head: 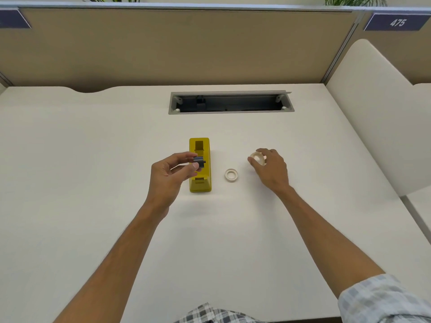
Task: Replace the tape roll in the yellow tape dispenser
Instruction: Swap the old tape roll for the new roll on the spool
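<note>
The yellow tape dispenser (201, 180) stands lengthwise in the middle of the white desk (93, 159), its roll bay showing no roll. My left hand (166, 177) hovers at its left side and pinches the black spool core (199, 161) between thumb and fingers, just above the dispenser. My right hand (271, 170) is to the right, fingers closed around a whitish tape roll (258, 157), tilted and lifted slightly off the desk. A second, thinner whitish ring (231, 175) lies flat on the desk between the dispenser and my right hand.
An open grey cable tray slot (231, 102) is set into the desk behind the dispenser. A tan partition (163, 47) closes the back. A white side panel (373, 113) stands at the right.
</note>
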{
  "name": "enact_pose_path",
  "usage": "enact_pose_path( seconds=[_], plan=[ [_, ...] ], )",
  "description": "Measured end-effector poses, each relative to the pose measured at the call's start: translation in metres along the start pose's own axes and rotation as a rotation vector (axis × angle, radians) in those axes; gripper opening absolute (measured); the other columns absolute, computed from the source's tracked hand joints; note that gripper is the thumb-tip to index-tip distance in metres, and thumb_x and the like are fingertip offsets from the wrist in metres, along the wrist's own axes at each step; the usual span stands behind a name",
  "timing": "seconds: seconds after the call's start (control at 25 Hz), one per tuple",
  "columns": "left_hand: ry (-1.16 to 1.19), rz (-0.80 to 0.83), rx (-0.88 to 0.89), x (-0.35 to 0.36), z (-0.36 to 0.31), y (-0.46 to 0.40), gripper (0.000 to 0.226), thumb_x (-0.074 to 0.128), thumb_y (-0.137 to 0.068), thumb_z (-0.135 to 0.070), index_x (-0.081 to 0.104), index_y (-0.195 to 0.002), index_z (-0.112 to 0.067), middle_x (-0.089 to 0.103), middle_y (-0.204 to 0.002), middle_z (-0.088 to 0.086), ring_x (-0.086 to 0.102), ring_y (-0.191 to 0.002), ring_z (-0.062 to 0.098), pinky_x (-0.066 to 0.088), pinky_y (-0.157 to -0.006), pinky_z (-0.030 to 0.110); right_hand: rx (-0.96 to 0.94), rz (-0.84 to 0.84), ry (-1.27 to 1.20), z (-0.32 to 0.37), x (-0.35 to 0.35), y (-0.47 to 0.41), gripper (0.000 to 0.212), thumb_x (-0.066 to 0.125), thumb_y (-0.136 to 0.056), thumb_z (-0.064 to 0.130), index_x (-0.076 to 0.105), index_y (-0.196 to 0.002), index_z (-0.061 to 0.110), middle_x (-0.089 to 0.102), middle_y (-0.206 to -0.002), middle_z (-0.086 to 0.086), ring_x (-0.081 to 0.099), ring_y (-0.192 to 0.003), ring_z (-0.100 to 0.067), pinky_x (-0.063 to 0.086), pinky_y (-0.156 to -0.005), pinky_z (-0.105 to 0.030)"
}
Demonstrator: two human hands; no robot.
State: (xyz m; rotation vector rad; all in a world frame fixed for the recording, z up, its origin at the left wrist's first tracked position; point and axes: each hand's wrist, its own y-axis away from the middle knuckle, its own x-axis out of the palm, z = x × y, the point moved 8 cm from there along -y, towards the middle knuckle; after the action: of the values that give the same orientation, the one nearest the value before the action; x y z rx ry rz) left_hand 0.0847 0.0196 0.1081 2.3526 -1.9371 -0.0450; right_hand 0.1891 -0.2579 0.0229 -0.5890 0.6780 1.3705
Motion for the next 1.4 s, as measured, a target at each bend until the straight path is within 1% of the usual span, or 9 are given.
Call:
enact_pose_path(
  seconds=[0.08, 0.2, 0.36, 0.52, 0.64, 0.8, 1.04, 1.28, 1.4],
  plan=[
    [0.000, -0.002, 0.009, -0.001, -0.002, 0.001, 0.022, 0.066, -0.086, -0.001, 0.070, -0.107, -0.005, 0.074, -0.101, 0.012, 0.074, -0.089, 0.022, 0.058, -0.084, 0.032, 0.039, -0.024, -0.222, 0.000, -0.009, 0.005, 0.045, 0.071, -0.084, 0.038, 0.060, -0.125, 0.022, 0.064, -0.116, -0.001, 0.062, -0.099, -0.016, 0.050, -0.091, -0.034],
    [0.007, -0.007, 0.020, -0.004, -0.005, 0.002, 0.022, 0.065, -0.086, -0.002, 0.070, -0.108, -0.005, 0.075, -0.101, 0.011, 0.074, -0.090, 0.023, 0.058, -0.084, 0.031, 0.084, -0.037, -0.437, 0.004, -0.024, 0.015, 0.048, 0.076, -0.082, 0.028, 0.061, -0.126, 0.019, 0.067, -0.110, 0.005, 0.063, -0.100, -0.010, 0.047, -0.086, -0.022],
    [0.011, -0.003, 0.027, -0.005, -0.007, 0.004, 0.022, 0.065, -0.086, -0.002, 0.070, -0.108, -0.005, 0.074, -0.102, 0.012, 0.074, -0.090, 0.024, 0.058, -0.084, 0.031, 0.097, 0.045, -0.720, 0.016, -0.035, 0.031, 0.021, 0.073, -0.085, 0.019, 0.071, -0.107, 0.020, 0.073, -0.103, 0.006, 0.069, -0.097, -0.013, 0.051, -0.085, -0.024],
    [0.014, 0.002, 0.033, -0.002, -0.010, 0.006, 0.022, 0.065, -0.087, -0.002, 0.069, -0.108, -0.004, 0.074, -0.103, 0.013, 0.074, -0.089, 0.023, 0.058, -0.083, 0.030, 0.141, 0.172, -0.899, 0.029, -0.038, 0.050, 0.022, 0.062, -0.094, 0.029, 0.068, -0.112, 0.019, 0.072, -0.113, -0.003, 0.067, -0.105, -0.016, 0.051, -0.083, -0.030],
    [0.030, -0.001, 0.036, -0.002, -0.011, 0.008, 0.022, 0.065, -0.087, -0.001, 0.069, -0.108, -0.004, 0.074, -0.102, 0.014, 0.074, -0.089, 0.025, 0.059, -0.083, 0.031, 0.216, 0.290, -1.049, 0.040, -0.032, 0.065, 0.032, 0.053, -0.095, 0.041, 0.066, -0.114, 0.019, 0.072, -0.114, -0.010, 0.067, -0.090, -0.017, 0.050, -0.077, -0.030],
    [0.035, 0.005, 0.042, -0.001, -0.013, 0.012, 0.022, 0.064, -0.087, -0.001, 0.069, -0.109, -0.003, 0.074, -0.102, 0.015, 0.074, -0.089, 0.025, 0.059, -0.081, 0.030, 0.231, 0.423, -1.280, 0.058, -0.029, 0.080, 0.030, 0.051, -0.095, 0.034, 0.061, -0.116, 0.015, 0.068, -0.119, -0.018, 0.068, -0.082, -0.019, 0.055, -0.068, -0.025],
    [0.043, 0.012, 0.044, 0.001, -0.017, 0.017, 0.022, 0.064, -0.087, -0.001, 0.069, -0.108, -0.003, 0.074, -0.102, 0.015, 0.074, -0.088, 0.023, 0.058, -0.083, 0.029, 0.127, 0.478, -1.343, 0.084, -0.032, 0.088, 0.037, 0.057, -0.085, 0.020, 0.056, -0.123, 0.017, 0.066, -0.121, -0.011, 0.068, -0.106, -0.032, 0.057, -0.074, -0.027],
    [0.033, 0.016, 0.055, 0.005, -0.022, 0.018, 0.021, 0.065, -0.087, -0.002, 0.070, -0.107, -0.005, 0.074, -0.101, 0.012, 0.074, -0.088, 0.022, 0.059, -0.082, 0.028, 0.076, 0.422, -1.242, 0.096, -0.037, 0.090, 0.034, 0.060, -0.085, 0.016, 0.054, -0.119, 0.016, 0.067, -0.120, -0.015, 0.069, -0.105, -0.036, 0.059, -0.074, -0.028],
    [0.024, 0.025, 0.057, 0.008, -0.023, 0.018, 0.020, 0.065, -0.087, -0.002, 0.071, -0.106, -0.008, 0.074, -0.102, 0.011, 0.074, -0.088, 0.022, 0.058, -0.080, 0.027, 0.030, 0.357, -1.171, 0.100, -0.041, 0.090, 0.030, 0.058, -0.094, 0.012, 0.056, -0.124, 0.019, 0.068, -0.117, -0.010, 0.070, -0.105, -0.033, 0.059, -0.076, -0.028]
  ],
)
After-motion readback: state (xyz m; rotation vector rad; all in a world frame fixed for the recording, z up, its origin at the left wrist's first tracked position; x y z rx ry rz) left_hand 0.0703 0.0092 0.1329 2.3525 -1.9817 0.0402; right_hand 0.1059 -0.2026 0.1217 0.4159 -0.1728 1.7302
